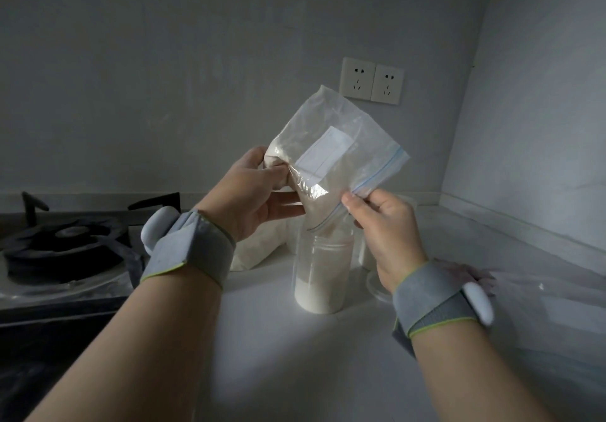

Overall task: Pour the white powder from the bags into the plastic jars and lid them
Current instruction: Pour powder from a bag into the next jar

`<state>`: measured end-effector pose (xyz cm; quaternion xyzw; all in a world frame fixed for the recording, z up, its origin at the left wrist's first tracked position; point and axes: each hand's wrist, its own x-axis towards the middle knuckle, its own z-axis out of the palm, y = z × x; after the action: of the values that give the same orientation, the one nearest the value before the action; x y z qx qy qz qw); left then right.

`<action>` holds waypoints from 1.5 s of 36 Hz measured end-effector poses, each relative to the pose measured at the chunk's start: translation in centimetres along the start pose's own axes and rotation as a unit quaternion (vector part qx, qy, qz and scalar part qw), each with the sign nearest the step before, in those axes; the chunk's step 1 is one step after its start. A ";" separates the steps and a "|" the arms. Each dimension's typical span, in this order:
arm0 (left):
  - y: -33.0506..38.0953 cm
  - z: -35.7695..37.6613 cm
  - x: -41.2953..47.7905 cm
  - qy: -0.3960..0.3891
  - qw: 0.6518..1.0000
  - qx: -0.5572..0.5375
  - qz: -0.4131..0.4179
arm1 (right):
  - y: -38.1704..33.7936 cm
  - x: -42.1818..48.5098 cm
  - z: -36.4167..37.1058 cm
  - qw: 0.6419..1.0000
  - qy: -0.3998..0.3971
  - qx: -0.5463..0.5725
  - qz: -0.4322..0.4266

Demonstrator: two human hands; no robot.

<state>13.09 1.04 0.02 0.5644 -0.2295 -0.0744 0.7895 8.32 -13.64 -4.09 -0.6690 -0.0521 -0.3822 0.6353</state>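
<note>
— Above the worktop (295, 356), where is the zip bag (331, 156)?
— Tilted: the left hand (259, 192) grips its bulging bottom, the right hand (383, 228) pinches its zip edge, mouth over the open plastic jar (323, 257) holding white powder (317, 294).

Clear bag (341, 146), blue zip; white powder (314, 297); grey wristbands (193, 244).

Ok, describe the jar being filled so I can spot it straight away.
Start at the double wall socket and drop down to the white counter. There, right of the gas stove, stands a clear plastic jar under the mouth of the zip bag. Unlike the powder bag lying behind it, it stands upright, open-topped, with white powder in its bottom.
</note>
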 end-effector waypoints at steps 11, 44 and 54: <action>0.0 0.0 0.0 0.002 1.000 -0.003 0.001 | 0.2 0.0 0.1 1.000 -0.006 0.009 -0.009; 0.1 0.1 0.1 -0.005 1.000 0.000 0.010 | 0.2 0.1 -0.1 1.000 0.011 -0.017 0.003; 0.1 0.1 0.1 0.007 1.000 0.005 0.009 | 0.3 0.0 0.0 1.000 -0.003 -0.016 -0.008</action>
<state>13.12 0.93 0.20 0.5670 -0.2291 -0.0620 0.7887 8.51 -13.71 -4.38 -0.6796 -0.0533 -0.3862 0.6214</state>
